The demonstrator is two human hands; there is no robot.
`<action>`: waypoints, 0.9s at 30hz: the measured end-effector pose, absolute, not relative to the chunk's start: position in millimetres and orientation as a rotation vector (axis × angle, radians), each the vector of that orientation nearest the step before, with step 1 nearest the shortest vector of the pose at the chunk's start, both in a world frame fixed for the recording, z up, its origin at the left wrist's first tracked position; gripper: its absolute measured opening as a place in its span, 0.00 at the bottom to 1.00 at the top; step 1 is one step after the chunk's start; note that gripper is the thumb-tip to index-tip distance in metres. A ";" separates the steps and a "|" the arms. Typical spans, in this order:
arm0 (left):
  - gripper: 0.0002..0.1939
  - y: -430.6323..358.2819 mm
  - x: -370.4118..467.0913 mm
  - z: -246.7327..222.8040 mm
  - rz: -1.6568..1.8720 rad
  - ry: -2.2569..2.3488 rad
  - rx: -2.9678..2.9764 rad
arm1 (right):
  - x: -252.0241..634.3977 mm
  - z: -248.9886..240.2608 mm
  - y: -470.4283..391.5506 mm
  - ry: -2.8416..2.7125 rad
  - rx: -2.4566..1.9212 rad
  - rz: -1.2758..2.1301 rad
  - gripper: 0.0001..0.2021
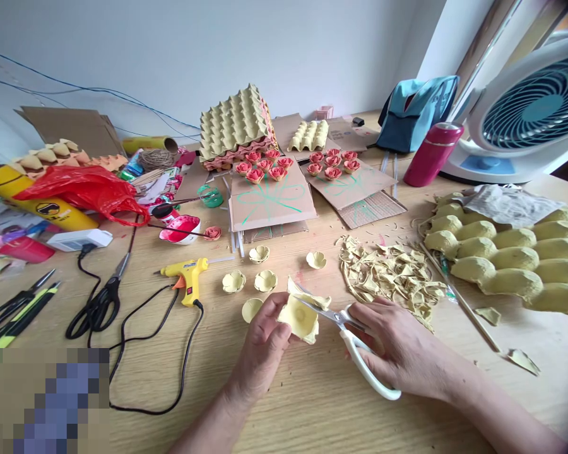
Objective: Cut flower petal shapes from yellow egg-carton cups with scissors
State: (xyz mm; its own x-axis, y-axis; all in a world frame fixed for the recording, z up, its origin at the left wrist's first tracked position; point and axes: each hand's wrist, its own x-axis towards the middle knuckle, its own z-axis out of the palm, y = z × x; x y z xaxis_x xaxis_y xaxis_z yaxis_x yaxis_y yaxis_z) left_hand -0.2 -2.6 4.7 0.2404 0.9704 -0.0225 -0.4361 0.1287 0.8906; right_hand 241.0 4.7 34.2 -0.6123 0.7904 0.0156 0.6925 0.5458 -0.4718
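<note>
Left fingers [268, 311] pinch a yellow pulp cup [301, 320], right fingers [360, 310] wrapped round white-handled scissors [339, 318], wood-grain tabletop [307, 403] showing below both. Pulp scraps [388, 272] crowd room just beyond the right fingers, glue gun [189, 274] beyond the left. Farther out from the fingers, tabletop meets pale wall [288, 57]; blue bag [400, 129] ahead-right, lettering too small to read.
</note>
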 end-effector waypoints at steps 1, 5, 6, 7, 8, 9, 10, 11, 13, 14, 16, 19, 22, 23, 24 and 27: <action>0.19 -2.5 -1.0 4.5 1.165 0.759 0.931 | 240.9 34.5 4.5 -2.545 -1.247 0.643 0.10; 0.20 -1.4 -2.0 6.0 1.143 0.797 1.024 | 241.5 34.6 3.5 -2.502 -1.237 0.666 0.09; 0.20 -1.1 -1.7 6.7 1.139 0.800 1.036 | 241.6 34.6 3.2 -2.496 -1.235 0.669 0.09; 0.20 -0.9 -1.3 7.5 1.132 0.803 1.039 | 241.8 34.6 3.0 -2.494 -1.234 0.672 0.08; 0.20 -0.7 -0.9 8.1 1.125 0.803 1.035 | 241.8 34.6 2.8 -2.495 -1.232 0.674 0.08; 0.20 -0.7 -0.8 8.6 1.114 0.801 1.027 | 241.9 34.6 2.8 -2.496 -1.229 0.670 0.09; 0.20 -0.7 -0.8 8.9 1.103 0.797 1.016 | 242.0 34.5 2.8 -2.497 -1.226 0.664 0.09; 0.21 -0.8 -1.1 8.8 1.096 0.790 1.006 | 242.0 34.5 2.9 -2.500 -1.221 0.658 0.09; 0.21 -1.1 -2.2 7.9 1.088 0.782 0.993 | 242.3 34.2 3.2 -2.512 -1.205 0.647 0.11; 0.21 -1.3 -2.9 7.3 1.090 0.782 0.991 | 242.4 34.1 3.4 -2.519 -1.195 0.643 0.12; 0.21 -1.7 -3.8 6.3 1.101 0.781 0.997 | 242.7 34.0 3.8 -2.533 -1.174 0.637 0.14; 0.21 -2.2 -3.9 6.6 1.107 0.756 1.006 | 243.3 34.3 4.0 -2.552 -1.162 0.635 0.16; 0.19 -3.0 -2.8 9.0 1.109 0.724 1.008 | 244.3 34.2 3.3 -2.578 -1.142 0.646 0.16; 0.19 -3.3 -2.4 9.9 1.112 0.715 1.006 | 244.8 34.0 2.9 -2.584 -1.132 0.644 0.15; 0.19 -3.5 -2.1 10.8 1.115 0.708 0.998 | 245.3 33.7 2.7 -2.591 -1.121 0.641 0.15; 0.19 -3.8 -1.4 13.1 1.117 0.685 0.953 | 246.6 32.4 2.9 -2.610 -1.092 0.618 0.15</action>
